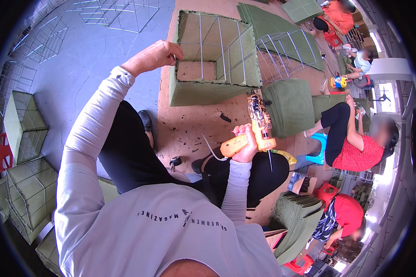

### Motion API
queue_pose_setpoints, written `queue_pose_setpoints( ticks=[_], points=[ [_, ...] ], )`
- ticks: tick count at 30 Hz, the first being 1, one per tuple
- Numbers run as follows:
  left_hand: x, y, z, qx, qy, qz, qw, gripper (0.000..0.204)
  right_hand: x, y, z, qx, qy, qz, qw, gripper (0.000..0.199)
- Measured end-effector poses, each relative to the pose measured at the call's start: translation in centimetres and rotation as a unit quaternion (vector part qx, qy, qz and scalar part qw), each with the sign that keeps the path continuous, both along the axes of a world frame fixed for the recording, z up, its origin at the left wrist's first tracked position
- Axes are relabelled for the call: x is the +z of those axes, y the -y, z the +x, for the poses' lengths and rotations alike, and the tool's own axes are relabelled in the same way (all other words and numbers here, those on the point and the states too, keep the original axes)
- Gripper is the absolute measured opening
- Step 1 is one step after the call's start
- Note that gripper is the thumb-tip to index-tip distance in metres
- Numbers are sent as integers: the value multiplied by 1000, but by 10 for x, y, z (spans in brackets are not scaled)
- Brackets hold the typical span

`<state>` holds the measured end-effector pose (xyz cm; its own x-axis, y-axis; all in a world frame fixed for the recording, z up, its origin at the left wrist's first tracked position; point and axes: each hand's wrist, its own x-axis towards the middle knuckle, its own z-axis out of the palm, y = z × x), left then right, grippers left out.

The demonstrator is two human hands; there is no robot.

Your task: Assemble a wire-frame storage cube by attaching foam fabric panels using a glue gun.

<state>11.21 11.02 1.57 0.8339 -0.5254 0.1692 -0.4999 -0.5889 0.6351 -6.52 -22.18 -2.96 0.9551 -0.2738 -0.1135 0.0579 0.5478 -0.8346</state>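
Note:
An open box (212, 94) of green felt-like sheet on a wire frame stands in front of me, its dark edges smeared. My left hand (161, 54) is closed at its upper left rim, thumb and fingers pinching the felt edge. In my right hand (247, 144) is an orange hot glue gun (266, 144), gripped by its handle. Its stained nozzle end points away from me, close to the box's near right corner. From the back of the gun a thin stick juts toward me, and a pale cord trails from the handle.
Green sheets (289, 108) lie stacked right of the box, with a bare wire frame (289, 53) behind them. More sheets (296, 226) are piled at lower right. Covered boxes (25, 124) stand at left. Several people sit at right, one in a red top (358, 150) near a blue stool (316, 150).

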Motion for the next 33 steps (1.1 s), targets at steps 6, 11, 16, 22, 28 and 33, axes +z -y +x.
queue_pose_setpoints(
  ticks=[6,11,16,22,28,33],
  points=[
    [1,1,1,6,-24,-3,1000,22,8,-14,-7,78,9,-16,997,9],
    [0,1,2,3,-22,-2,1000,22,7,-45,-16,139,-16,-18,990,9],
    [-1,0,2,-1,-14,-1,1000,21,7,-57,-17,147,-17,2,989,8],
    [-1,1,3,-6,-1,5,1000,20,8,-61,-17,175,-15,-13,984,15],
    [-4,0,1,-3,0,-8,1000,20,8,-65,-17,156,-23,-6,987,7],
    [0,1,1,-1,-8,3,1000,20,10,-62,-17,156,-20,-8,987,7]
  ],
)
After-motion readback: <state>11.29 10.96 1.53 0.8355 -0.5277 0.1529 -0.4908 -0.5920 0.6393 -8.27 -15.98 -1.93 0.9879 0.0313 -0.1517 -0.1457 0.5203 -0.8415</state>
